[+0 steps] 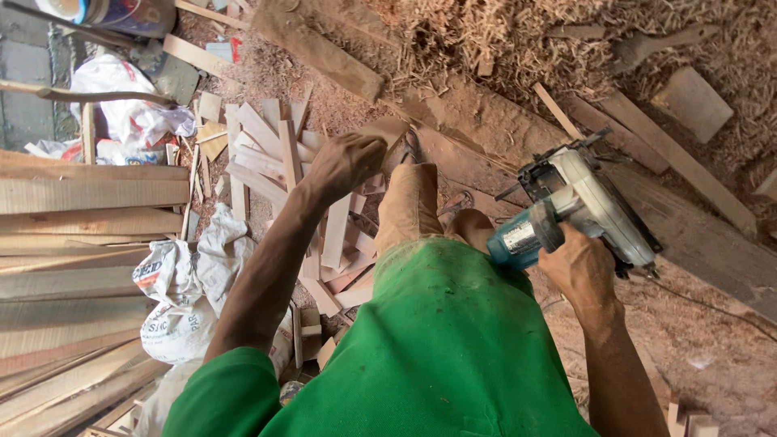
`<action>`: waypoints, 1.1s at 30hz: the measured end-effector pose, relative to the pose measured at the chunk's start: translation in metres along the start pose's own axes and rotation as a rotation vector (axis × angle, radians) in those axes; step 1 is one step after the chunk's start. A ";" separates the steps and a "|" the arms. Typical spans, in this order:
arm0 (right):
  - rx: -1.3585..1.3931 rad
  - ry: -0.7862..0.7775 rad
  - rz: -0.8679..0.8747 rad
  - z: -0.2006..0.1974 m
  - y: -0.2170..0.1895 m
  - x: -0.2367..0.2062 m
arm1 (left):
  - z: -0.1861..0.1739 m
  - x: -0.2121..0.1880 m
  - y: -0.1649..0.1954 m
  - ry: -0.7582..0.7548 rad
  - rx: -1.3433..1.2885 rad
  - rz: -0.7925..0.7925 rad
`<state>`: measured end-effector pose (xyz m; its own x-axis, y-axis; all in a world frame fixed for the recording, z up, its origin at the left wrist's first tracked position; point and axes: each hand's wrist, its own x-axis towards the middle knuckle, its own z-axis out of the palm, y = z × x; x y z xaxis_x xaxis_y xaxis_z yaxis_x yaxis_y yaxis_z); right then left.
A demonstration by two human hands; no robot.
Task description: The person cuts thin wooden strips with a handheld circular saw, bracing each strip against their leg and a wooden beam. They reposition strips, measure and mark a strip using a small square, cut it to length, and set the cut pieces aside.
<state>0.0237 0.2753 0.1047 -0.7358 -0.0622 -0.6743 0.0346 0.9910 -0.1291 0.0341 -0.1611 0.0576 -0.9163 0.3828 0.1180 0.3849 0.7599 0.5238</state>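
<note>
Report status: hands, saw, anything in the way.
Right hand gripping circular saw, held above the dark plank. Left hand closed on small wood offcut, over the scrap pile. Knee between hands; sawdust all around.

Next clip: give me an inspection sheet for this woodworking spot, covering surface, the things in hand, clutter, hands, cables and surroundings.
Surface: dirt ground covered in sawdust, with a heap of wood shavings at the top.
Job's things: circular saw, white and teal, resting on a long plank; a small wood piece.
Clutter: pile of short wood offcuts, white printed sacks, plastic bag.
Hands: right hand grips the saw's handle; left hand holds the small wood piece.
Cables: a thin dark cord runs over the ground beside the saw.
Surroundings: stacked boards at the left; a can at the top left.
</note>
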 end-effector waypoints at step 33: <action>0.095 -0.167 0.117 0.005 -0.002 -0.014 | 0.012 0.055 -0.050 -0.193 0.010 0.020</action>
<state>0.0377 0.2733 0.1107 -0.6009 0.0262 -0.7989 0.1828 0.9775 -0.1054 -0.0336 -0.1715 0.0276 -0.8705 0.4908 -0.0360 0.4049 0.7559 0.5144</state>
